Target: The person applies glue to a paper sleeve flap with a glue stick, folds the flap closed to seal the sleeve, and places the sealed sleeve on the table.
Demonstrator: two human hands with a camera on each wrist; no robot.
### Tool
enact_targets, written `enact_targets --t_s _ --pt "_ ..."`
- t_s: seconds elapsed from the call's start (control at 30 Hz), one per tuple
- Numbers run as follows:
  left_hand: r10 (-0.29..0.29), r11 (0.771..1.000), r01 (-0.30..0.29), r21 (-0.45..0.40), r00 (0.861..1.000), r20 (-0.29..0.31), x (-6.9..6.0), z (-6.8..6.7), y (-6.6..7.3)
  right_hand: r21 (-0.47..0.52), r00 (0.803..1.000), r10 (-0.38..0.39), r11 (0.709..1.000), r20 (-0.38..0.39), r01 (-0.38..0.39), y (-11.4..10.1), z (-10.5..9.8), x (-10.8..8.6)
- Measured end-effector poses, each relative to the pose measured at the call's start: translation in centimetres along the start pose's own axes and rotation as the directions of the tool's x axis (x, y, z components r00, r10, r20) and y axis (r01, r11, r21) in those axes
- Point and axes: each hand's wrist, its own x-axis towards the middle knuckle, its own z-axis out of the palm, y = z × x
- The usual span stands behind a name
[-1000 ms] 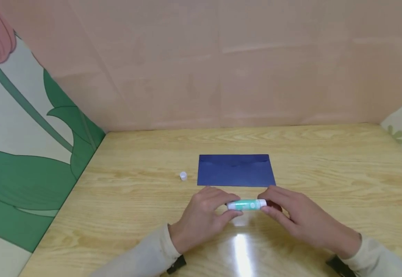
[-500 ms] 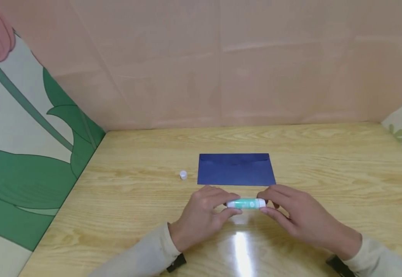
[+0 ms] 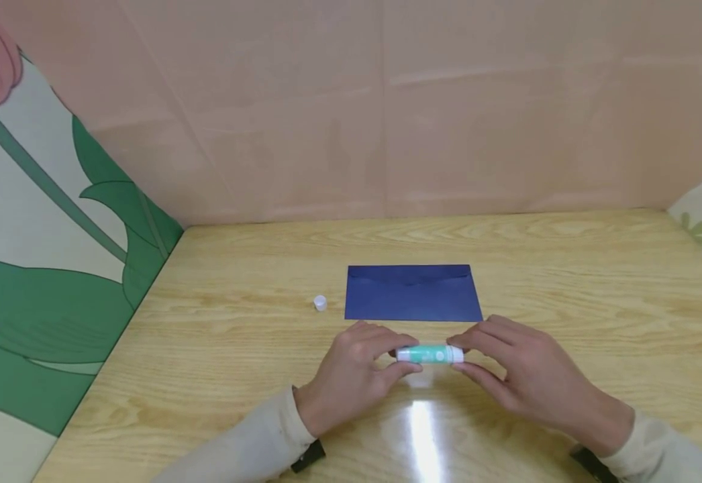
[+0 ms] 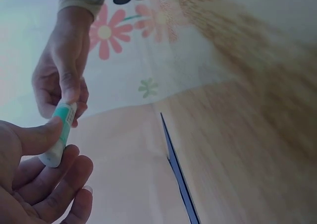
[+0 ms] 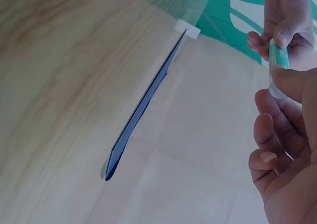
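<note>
A small glue stick (image 3: 428, 354) with a teal label and white ends lies level between both hands, above the table. My left hand (image 3: 354, 379) pinches its left end between thumb and fingers. At the right end, the thumb and index finger of my right hand (image 3: 529, 379) grip the white base. Its far tip is mostly hidden by the left fingers. Just beyond the hands a dark blue envelope (image 3: 413, 295) lies flat, its flap edge along the far side. A white cap (image 3: 320, 303) stands left of the envelope, apart from it.
The wood-grain table (image 3: 218, 322) runs back to a pink covered wall (image 3: 381, 134). On the left rises a panel (image 3: 43, 308) painted with leaves and a flower. Glare shows on the tabletop between the forearms.
The right hand's fingers have shifted slightly upward around the glue stick's base. The left hand and the glue stick have hardly moved; the camera view has tilted slightly.
</note>
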Motion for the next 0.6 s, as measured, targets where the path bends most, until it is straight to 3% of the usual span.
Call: enact_targets --t_s 0.23,0.6 --pt "-0.021 1.000 0.021 -0.002 1.000 0.001 -0.05 0.09 -0.05 -0.026 1.000 0.018 0.999 0.011 -0.018 -0.20 -0.16 0.08" --pt "-0.041 0.999 0.041 0.003 0.999 -0.003 -0.05 0.12 -0.01 -0.034 0.985 0.106 0.994 0.137 -0.102 -0.26 -0.38 -0.30"
